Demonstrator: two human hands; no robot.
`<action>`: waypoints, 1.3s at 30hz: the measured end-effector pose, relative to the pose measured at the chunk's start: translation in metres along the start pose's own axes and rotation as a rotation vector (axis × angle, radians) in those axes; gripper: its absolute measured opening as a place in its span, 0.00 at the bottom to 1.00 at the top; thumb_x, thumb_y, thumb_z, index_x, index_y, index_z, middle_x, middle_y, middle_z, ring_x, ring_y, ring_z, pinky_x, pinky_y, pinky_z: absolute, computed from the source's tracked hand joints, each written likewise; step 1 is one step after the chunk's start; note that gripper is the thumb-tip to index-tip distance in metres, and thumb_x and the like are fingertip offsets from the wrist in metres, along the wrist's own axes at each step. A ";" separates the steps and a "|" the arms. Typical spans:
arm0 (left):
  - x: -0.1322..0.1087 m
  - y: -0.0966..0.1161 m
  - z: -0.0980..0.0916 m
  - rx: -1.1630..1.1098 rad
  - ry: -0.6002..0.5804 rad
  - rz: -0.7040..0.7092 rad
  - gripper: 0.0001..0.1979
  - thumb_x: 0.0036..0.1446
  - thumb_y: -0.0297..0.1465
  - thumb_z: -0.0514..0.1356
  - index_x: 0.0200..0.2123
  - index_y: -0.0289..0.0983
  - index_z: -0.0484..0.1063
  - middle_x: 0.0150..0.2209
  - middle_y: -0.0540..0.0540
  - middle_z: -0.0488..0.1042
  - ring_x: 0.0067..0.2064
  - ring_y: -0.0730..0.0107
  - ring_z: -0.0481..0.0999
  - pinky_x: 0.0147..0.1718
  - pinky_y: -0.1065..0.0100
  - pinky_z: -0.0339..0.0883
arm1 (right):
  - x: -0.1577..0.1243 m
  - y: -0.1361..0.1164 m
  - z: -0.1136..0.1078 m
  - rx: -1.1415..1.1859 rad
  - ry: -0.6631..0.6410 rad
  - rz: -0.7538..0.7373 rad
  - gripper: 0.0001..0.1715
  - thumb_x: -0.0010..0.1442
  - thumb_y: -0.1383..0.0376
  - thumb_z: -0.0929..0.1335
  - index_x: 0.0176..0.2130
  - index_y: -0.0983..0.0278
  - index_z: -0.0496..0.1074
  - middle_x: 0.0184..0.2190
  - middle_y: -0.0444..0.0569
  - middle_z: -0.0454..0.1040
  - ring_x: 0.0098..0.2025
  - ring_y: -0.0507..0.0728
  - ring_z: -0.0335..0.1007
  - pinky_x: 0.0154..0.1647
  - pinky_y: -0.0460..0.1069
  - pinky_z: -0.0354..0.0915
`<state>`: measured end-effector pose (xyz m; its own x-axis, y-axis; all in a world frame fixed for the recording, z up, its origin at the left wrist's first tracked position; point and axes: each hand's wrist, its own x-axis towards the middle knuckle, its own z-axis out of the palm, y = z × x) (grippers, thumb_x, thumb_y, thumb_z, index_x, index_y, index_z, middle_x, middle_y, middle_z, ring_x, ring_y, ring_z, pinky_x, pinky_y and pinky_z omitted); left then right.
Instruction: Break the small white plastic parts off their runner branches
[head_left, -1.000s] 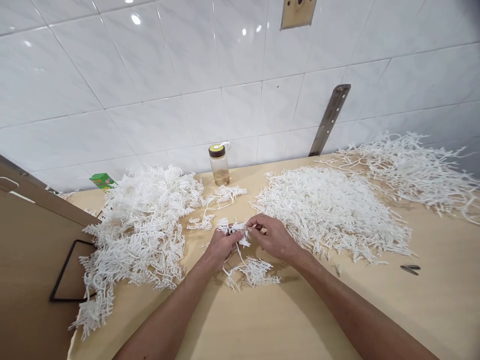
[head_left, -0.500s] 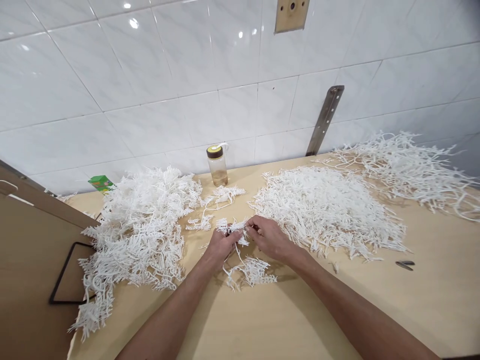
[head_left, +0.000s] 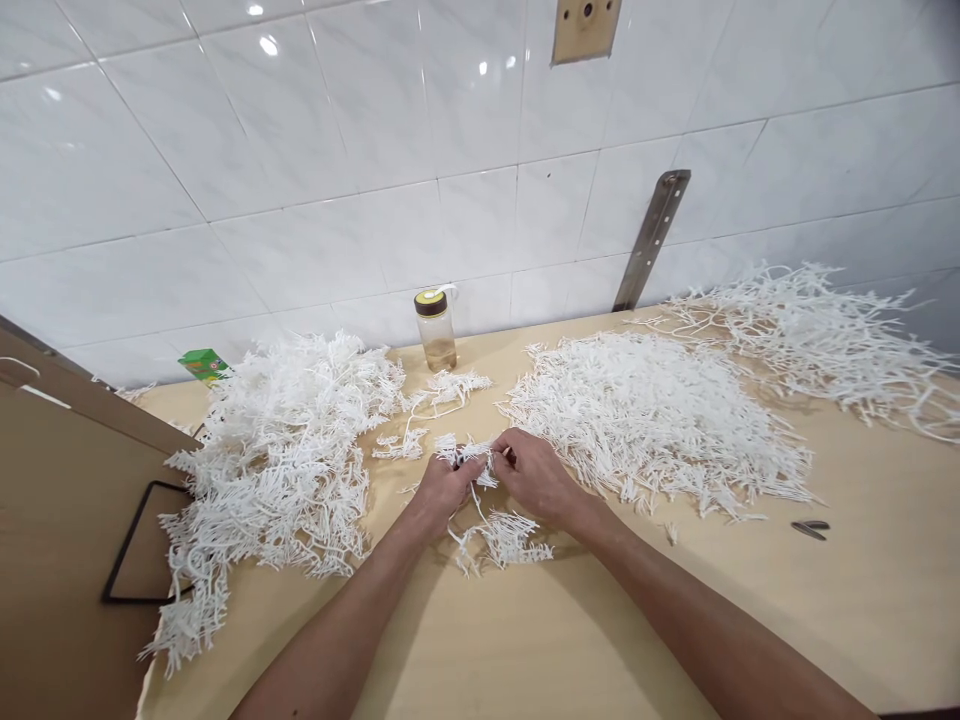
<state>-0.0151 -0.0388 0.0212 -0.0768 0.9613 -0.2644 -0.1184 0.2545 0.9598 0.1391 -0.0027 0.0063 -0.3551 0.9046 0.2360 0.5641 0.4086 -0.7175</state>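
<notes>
My left hand (head_left: 441, 490) is closed around a bunch of thin white branched plastic pieces (head_left: 472, 452) at the middle of the table. Something small and dark shows by its fingers, too small to name. The fingertips of my right hand (head_left: 538, 478) pinch the right end of the same bunch, close to my left thumb. From the bunch a white strand hangs down toward a cluster of branched pieces (head_left: 514, 540) lying on the table just below my hands. My fingers hide part of what they grip.
Heaps of white branched pieces lie left (head_left: 292, 450) and right (head_left: 652, 410), with a stringier heap (head_left: 810, 325) farther right. A bottle (head_left: 436, 335) stands near the tiled wall. Small snips (head_left: 810, 530) lie at right. A green box (head_left: 201, 365) and a brown panel (head_left: 60, 520) are at left.
My right fingers have shifted very slightly at the bunch and remain pinched. The view has moved a little; the heaps and the bottle stay put.
</notes>
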 end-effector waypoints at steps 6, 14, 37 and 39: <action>-0.001 0.000 0.002 0.029 0.010 0.131 0.15 0.44 0.36 0.69 0.34 0.33 0.77 0.28 0.45 0.77 0.33 0.63 0.75 0.35 0.65 0.68 | 0.003 0.006 0.003 -0.106 0.100 0.041 0.08 0.59 0.70 0.63 0.28 0.61 0.64 0.26 0.46 0.70 0.29 0.55 0.64 0.31 0.49 0.56; -0.002 -0.005 -0.001 -0.005 0.112 0.017 0.21 0.43 0.40 0.70 0.19 0.38 0.61 0.12 0.59 0.53 0.16 0.82 0.49 0.17 0.74 0.45 | 0.012 0.034 -0.026 -0.172 0.356 0.021 0.06 0.59 0.69 0.63 0.30 0.61 0.66 0.28 0.48 0.72 0.28 0.56 0.66 0.34 0.51 0.59; 0.010 -0.021 0.004 0.144 0.227 0.310 0.13 0.48 0.40 0.66 0.27 0.34 0.73 0.22 0.51 0.70 0.26 0.71 0.67 0.29 0.69 0.63 | 0.001 -0.001 -0.005 0.066 0.129 -0.059 0.07 0.61 0.68 0.68 0.32 0.62 0.77 0.33 0.47 0.79 0.34 0.55 0.73 0.39 0.50 0.66; 0.010 -0.021 0.005 0.177 0.227 0.325 0.13 0.49 0.39 0.65 0.27 0.34 0.73 0.23 0.51 0.70 0.27 0.71 0.67 0.29 0.70 0.63 | 0.001 -0.002 -0.005 0.068 0.122 -0.054 0.08 0.61 0.68 0.68 0.32 0.62 0.77 0.33 0.47 0.79 0.34 0.55 0.73 0.38 0.50 0.65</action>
<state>-0.0086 -0.0343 -0.0011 -0.3002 0.9520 0.0590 0.1176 -0.0244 0.9928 0.1411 -0.0024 0.0110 -0.2877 0.8914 0.3503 0.4936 0.4514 -0.7434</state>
